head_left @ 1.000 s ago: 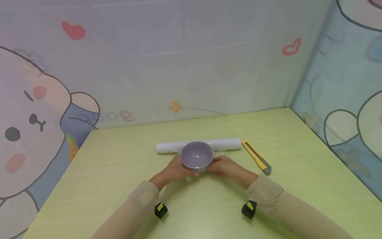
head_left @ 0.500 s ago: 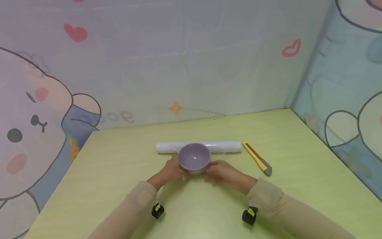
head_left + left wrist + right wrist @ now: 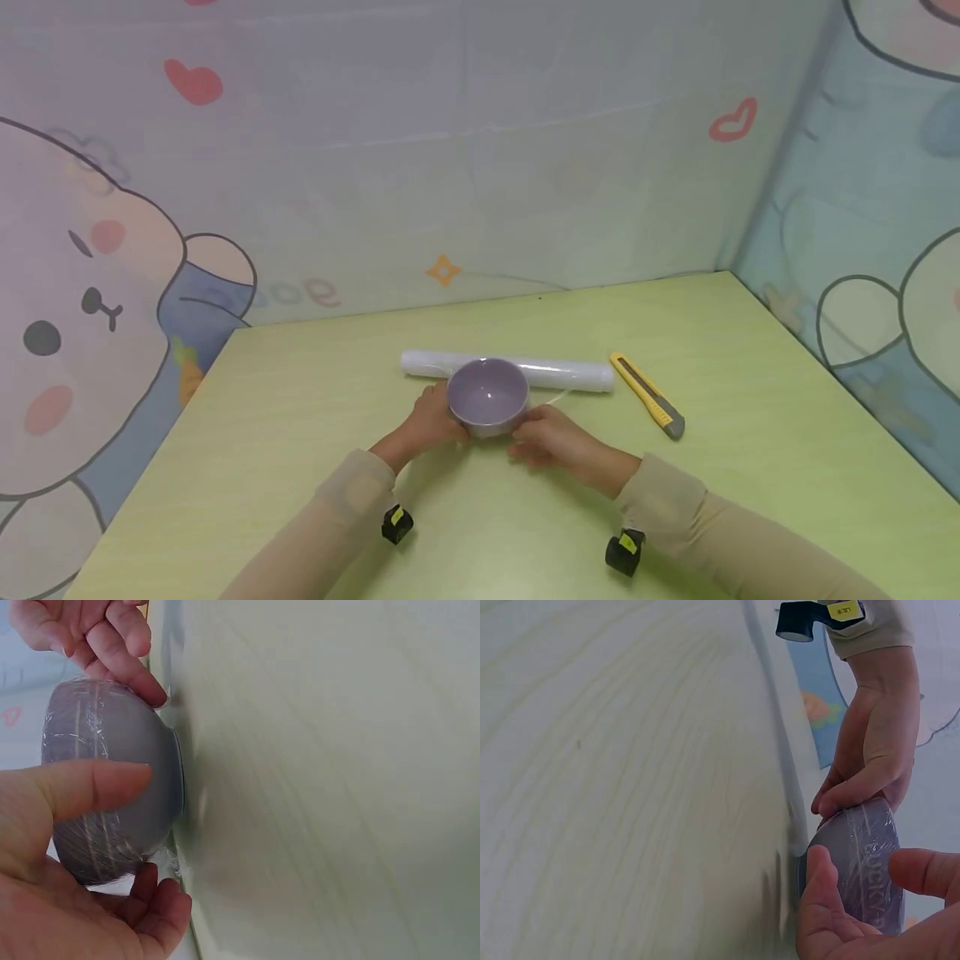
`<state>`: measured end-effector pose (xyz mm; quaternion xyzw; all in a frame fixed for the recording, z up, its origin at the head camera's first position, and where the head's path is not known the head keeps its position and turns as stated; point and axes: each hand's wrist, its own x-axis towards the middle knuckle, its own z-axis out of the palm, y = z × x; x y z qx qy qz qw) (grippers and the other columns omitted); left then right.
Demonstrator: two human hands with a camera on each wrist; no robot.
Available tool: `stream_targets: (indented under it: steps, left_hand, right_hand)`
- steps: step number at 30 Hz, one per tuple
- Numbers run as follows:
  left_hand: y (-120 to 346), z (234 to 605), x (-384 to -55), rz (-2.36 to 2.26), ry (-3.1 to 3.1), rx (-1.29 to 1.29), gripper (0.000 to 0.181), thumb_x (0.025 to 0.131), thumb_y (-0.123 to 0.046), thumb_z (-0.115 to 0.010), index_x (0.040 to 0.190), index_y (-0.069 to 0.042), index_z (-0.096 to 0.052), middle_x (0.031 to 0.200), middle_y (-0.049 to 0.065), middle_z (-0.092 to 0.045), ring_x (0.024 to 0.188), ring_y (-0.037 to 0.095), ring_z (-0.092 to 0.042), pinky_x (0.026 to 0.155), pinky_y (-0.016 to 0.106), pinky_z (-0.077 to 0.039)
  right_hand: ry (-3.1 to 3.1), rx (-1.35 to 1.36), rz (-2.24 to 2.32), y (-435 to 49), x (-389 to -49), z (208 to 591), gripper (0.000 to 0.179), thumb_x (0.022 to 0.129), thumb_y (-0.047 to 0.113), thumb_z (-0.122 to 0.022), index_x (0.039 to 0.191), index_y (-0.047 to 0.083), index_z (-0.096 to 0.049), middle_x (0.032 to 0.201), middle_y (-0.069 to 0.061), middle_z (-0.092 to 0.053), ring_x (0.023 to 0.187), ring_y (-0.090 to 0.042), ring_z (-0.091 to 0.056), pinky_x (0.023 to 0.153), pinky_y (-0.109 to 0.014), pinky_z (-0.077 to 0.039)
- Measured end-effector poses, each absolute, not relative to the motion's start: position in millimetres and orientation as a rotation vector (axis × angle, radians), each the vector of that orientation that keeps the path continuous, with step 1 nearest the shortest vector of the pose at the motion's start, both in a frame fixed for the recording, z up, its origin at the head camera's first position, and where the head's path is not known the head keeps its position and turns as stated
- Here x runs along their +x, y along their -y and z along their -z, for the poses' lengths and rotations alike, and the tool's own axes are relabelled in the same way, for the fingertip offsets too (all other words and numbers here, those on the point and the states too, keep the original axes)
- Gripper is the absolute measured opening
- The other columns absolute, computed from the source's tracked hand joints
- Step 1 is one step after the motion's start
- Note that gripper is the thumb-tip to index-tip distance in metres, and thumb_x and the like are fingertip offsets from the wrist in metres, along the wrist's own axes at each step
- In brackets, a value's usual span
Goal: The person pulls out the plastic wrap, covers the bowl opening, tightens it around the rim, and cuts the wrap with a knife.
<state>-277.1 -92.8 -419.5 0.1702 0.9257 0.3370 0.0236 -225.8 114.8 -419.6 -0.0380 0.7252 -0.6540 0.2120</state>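
A purple bowl stands upright in the middle of the table, with clear plastic wrap clinging to its outer wall. In the right wrist view, raised-looking letters show through the wrap on the bowl. My left hand holds the bowl's left side; its thumb lies along the wall and its fingers curl near the lower edge. On the other side, my right hand touches the bowl low down with loosely bent fingers, its thumb spread apart from them.
Just behind the bowl lies a white roll of plastic wrap, slightly slanted. A yellow and grey utility knife rests to the right of it. Behind the pale green table hangs a printed cloth backdrop.
The bowl has shifted slightly left with my hands beside it. The roll's right end has swung toward me, so it now slants. My right-hand fingers have loosened from the bowl.
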Motion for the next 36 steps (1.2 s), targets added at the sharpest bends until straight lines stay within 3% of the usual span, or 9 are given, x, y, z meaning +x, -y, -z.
stream_targets:
  steps: [4,9,16,19,21,23,25,31,36]
  left_hand:
    - [89.2,417.8,-272.4,-1.139,-2.822,0.454,0.094,0.047,-0.006,-0.081,0.129,0.005,-0.037,0.116,0.023,-0.052,0.109,0.038,-0.049,0.094,0.054,-0.038]
    - [79.4,415.3,-261.8,-1.161,-2.816,0.299,0.107,0.057,-0.033,-0.085,0.136,0.004,-0.025,0.124,0.024,-0.045,0.114,0.038,-0.045,0.092,0.051,-0.041]
    - [71.8,415.1,-253.3,-1.167,-2.841,0.229,0.116,0.057,-0.049,-0.083,0.139,0.004,-0.021,0.128,0.024,-0.043,0.118,0.04,-0.043,0.093,0.049,-0.041]
    - [70.8,413.4,-250.5,-1.171,-2.858,0.205,0.116,0.056,-0.051,-0.082,0.139,0.003,-0.021,0.127,0.023,-0.043,0.117,0.038,-0.045,0.091,0.048,-0.043]
    - [70.4,412.7,-248.9,-1.171,-2.864,0.191,0.117,0.056,-0.053,-0.081,0.139,0.003,-0.02,0.129,0.023,-0.041,0.117,0.037,-0.044,0.09,0.047,-0.043]
    - [67.9,410.7,-248.5,-1.149,-2.878,0.172,0.118,0.056,-0.055,-0.08,0.14,0.002,-0.02,0.131,0.024,-0.038,0.118,0.037,-0.042,0.09,0.048,-0.043]
    - [65.0,409.4,-248.4,-1.122,-2.892,0.164,0.118,0.057,-0.056,-0.079,0.14,0.004,-0.019,0.132,0.026,-0.036,0.119,0.039,-0.04,0.091,0.049,-0.043]
    - [60.4,407.7,-247.6,-1.059,-2.936,0.16,0.115,0.059,-0.052,-0.08,0.137,0.01,-0.021,0.128,0.032,-0.037,0.117,0.045,-0.041,0.09,0.051,-0.043]
    - [61.5,404.9,-247.5,-1.033,-2.951,0.174,0.116,0.06,-0.054,-0.078,0.137,0.009,-0.02,0.128,0.032,-0.038,0.116,0.044,-0.043,0.088,0.051,-0.044]
  right_hand:
    - [-2.02,-0.112,1.807,-115.6,-224.8,419.1,0.047,0.085,0.013,-0.051,0.122,-0.014,-0.041,0.105,-0.022,-0.062,0.085,-0.019,-0.066,0.068,-0.029,-0.051]
    - [-2.097,-0.169,1.695,-122.4,-231.0,418.4,0.045,0.086,0.016,-0.053,0.122,-0.01,-0.044,0.112,-0.02,-0.058,0.087,-0.018,-0.063,0.068,-0.028,-0.049]
    - [-2.654,-0.486,1.004,-160.2,-253.9,385.7,0.025,0.091,0.025,-0.049,0.095,0.004,-0.063,0.075,-0.003,-0.064,0.063,-0.012,-0.055,0.055,-0.026,-0.043]
    - [-2.933,-0.488,0.75,-176.4,-268.4,370.4,0.024,0.093,0.021,-0.045,0.099,0.006,-0.063,0.087,-0.006,-0.067,0.073,-0.019,-0.06,0.062,-0.033,-0.047]
    - [-3.008,-0.472,0.656,-186.2,-277.8,365.4,0.028,0.092,0.014,-0.043,0.112,0.004,-0.06,0.106,-0.013,-0.065,0.092,-0.029,-0.061,0.074,-0.041,-0.049]
    - [-2.963,-0.502,0.612,-195.6,-287.6,364.4,0.035,0.091,0.006,-0.041,0.123,-0.001,-0.053,0.126,-0.02,-0.054,0.115,-0.037,-0.05,0.092,-0.049,-0.042]
    - [-2.882,-0.535,0.572,-203.0,-295.3,369.4,0.041,0.088,0.0,-0.041,0.128,-0.004,-0.047,0.132,-0.025,-0.047,0.122,-0.04,-0.044,0.098,-0.051,-0.036]
    - [-2.877,-0.643,0.486,-208.8,-304.4,392.2,0.038,0.085,-0.001,-0.047,0.123,-0.004,-0.049,0.115,-0.026,-0.058,0.099,-0.034,-0.056,0.086,-0.047,-0.044]
    - [-2.975,-0.633,0.399,-205.4,-304.5,397.6,0.033,0.085,-0.003,-0.051,0.118,-0.001,-0.05,0.103,-0.022,-0.061,0.09,-0.031,-0.058,0.079,-0.044,-0.046]
